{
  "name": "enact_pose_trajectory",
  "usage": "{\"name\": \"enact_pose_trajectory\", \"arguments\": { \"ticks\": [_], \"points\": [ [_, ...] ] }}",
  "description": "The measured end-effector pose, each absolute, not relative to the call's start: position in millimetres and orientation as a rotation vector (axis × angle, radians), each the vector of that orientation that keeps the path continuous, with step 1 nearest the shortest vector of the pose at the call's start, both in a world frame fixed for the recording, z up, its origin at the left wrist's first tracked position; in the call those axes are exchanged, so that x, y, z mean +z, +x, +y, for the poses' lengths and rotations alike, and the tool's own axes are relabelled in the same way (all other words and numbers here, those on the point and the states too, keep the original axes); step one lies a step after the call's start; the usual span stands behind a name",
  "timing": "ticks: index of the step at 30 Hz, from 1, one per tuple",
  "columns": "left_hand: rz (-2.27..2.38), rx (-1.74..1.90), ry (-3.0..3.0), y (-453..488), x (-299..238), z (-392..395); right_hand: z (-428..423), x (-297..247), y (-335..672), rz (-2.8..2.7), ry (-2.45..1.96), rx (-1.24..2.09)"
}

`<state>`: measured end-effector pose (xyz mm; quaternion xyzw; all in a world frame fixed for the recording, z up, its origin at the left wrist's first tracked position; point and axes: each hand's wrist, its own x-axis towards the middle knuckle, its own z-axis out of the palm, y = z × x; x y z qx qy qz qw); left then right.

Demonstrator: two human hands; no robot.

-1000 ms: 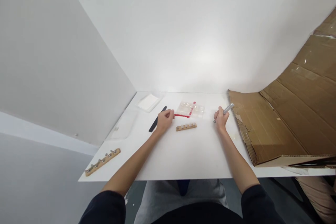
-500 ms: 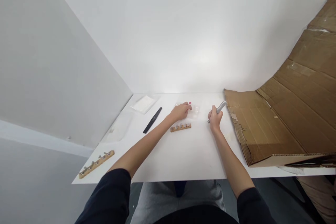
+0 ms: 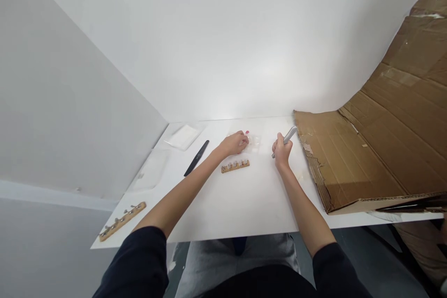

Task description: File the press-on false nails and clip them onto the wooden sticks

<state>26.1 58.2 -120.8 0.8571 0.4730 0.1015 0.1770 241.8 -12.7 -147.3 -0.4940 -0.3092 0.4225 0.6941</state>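
Observation:
My left hand is at the back middle of the white table, fingers curled together at a clear plastic packet. Whatever its fingertips hold, if anything, is too small to make out. A small pink spot shows just beyond the fingers. To the right, my right hand is closed around a silver pen-shaped tool, which slants up to the right. In front of my left hand lies a short wooden strip bearing a row of small pale pieces on posts.
A black nail file lies left of my left forearm. Behind it is a clear packet with a white content; another clear bag is at the left edge. A second wooden strip with metal posts sits front left. Cardboard covers the right side.
My left hand's fingers have drawn together at the clear packet. My right hand keeps its grip on the silver tool. The whole view has shifted slightly.

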Motion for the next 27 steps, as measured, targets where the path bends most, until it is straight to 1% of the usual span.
{"name": "enact_pose_trajectory", "arguments": {
  "ticks": [2, 9, 12, 16, 19, 22, 27],
  "points": [
    [1.329, 0.364, 2.384, 25.9, -121.5, 58.4, -13.2, -147.7, 240.1, -0.615, -1.108, 0.863],
    [1.332, 0.673, 2.097, 30.9, -119.9, 55.2, -12.3, -148.6, 237.6, -0.618, -1.117, 0.929],
    [1.275, 0.746, 1.993, 35.7, -113.9, 45.6, -10.6, -146.4, 236.4, -0.611, -1.079, 1.074],
    [1.133, 0.882, 1.861, 43.3, -100.9, 25.9, -14.8, -140.4, 233.3, -0.731, -1.049, 1.452],
    [1.081, 0.955, 1.946, 48.9, -92.2, 11.8, -21.7, -134.9, 230.9, -0.861, -0.967, 1.693],
    [1.078, 0.981, 2.036, 52.7, -89.6, 0.4, -26.6, -130.7, 229.6, -0.892, -0.900, 1.789],
    [1.099, 0.993, 2.161, 51.3, -97.9, -17.2, -27.2, -131.0, 231.1, -0.858, -0.847, 1.815]
  ]
}}
